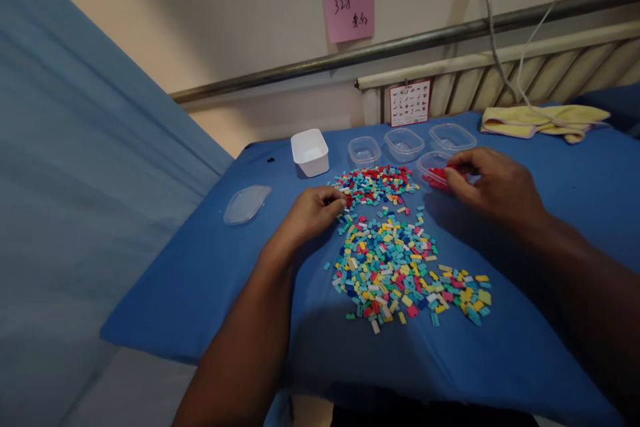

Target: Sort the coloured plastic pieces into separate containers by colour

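My left hand [317, 209] is at the left edge of the far pile of small building bricks [373, 183], its fingers pinched together beside some red bricks. Whatever is between those fingertips is too small to make out. Over the right rim of a clear plastic container [424, 161] is my right hand [493, 180], thumb and fingers curled inward. Red bricks [436, 177] lie in that container, partly covered by the fingers. A larger, mixed-colour spread of bricks [385, 257] lies nearer to me, with yellow, turquoise, pink and white ones.
Behind the piles stand more clear containers [365, 150] and a white tub [311, 159]. A clear lid [247, 205] lies at left on the blue cloth [200, 280]. A yellow towel [543, 121] and a picture card [410, 103] are at the back, near the radiator [550, 70]. A blue curtain [75, 147] hangs left.
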Tool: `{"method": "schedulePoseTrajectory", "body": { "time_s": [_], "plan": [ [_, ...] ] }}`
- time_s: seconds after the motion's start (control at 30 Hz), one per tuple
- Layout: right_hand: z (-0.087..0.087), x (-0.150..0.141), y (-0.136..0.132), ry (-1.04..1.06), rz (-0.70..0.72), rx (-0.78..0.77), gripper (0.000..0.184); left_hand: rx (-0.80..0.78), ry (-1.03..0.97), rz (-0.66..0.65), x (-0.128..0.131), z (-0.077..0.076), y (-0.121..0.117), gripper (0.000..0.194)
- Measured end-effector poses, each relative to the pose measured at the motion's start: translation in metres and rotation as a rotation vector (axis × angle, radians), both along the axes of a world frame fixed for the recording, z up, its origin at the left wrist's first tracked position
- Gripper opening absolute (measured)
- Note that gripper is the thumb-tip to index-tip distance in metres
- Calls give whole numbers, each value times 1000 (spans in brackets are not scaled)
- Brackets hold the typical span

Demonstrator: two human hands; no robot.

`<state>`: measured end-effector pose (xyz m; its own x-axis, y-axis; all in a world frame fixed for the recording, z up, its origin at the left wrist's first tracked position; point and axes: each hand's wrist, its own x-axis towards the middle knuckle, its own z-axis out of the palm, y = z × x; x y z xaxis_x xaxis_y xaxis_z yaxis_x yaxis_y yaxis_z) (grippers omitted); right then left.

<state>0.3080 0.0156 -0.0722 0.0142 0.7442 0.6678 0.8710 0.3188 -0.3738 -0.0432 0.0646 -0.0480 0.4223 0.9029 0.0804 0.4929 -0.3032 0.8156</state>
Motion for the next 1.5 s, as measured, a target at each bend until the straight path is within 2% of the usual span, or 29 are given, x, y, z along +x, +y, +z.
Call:
{"method": "schedulePoseTrajectory", "body": {
  "time_s": [0.07,0.13,0.2,0.27,0.33,0.4,0.5,0.6,0.67,0.73,0.83,0.9,1.1,1.2,1.33,1.4,1.5],
  "plan": [
    [-8,16,5,-30,-62,-33,16,-12,117,-121,-4,3,-4,22],
    [-16,26,9,-58,-77,-65,15,55,205,-200,-4,3,-8,20],
    [-23,32,13,-75,-62,-92,15,212,287,-177,-2,1,-9,21],
    [-27,33,14,-67,-33,-79,16,343,324,-87,-2,-1,-7,24],
    [-27,29,13,-52,3,-20,20,384,313,-40,-2,-3,-3,26],
    [-24,18,10,-40,60,34,24,396,300,-80,0,-7,-1,27],
    [-23,-9,4,-42,260,-3,34,440,333,-143,5,-17,-1,35],
    [-29,-36,4,-109,471,-152,49,391,444,-161,11,-28,-2,59],
    [-37,-48,8,-149,518,-241,57,311,525,-180,15,-34,-3,74],
    [-44,-56,16,-178,505,-319,64,263,565,-198,20,-37,-4,79],
    [-51,-63,25,-221,474,-419,71,264,578,-258,29,-37,-5,79],
    [-51,-64,25,-242,504,-442,72,274,577,-310,33,-36,-5,78],
    [-37,-55,4,-301,590,-417,59,269,602,-435,23,-25,-14,71],
    [-28,-58,8,-333,561,-407,62,302,626,-391,16,-18,-15,65],
    [-25,-76,34,-381,526,-446,75,301,657,-253,15,-19,-9,71],
    [-28,-84,42,-406,531,-486,79,264,685,-262,16,-23,-7,75],
    [-33,-85,38,-431,588,-509,79,255,673,-333,15,-25,-7,75]
  ]
}}
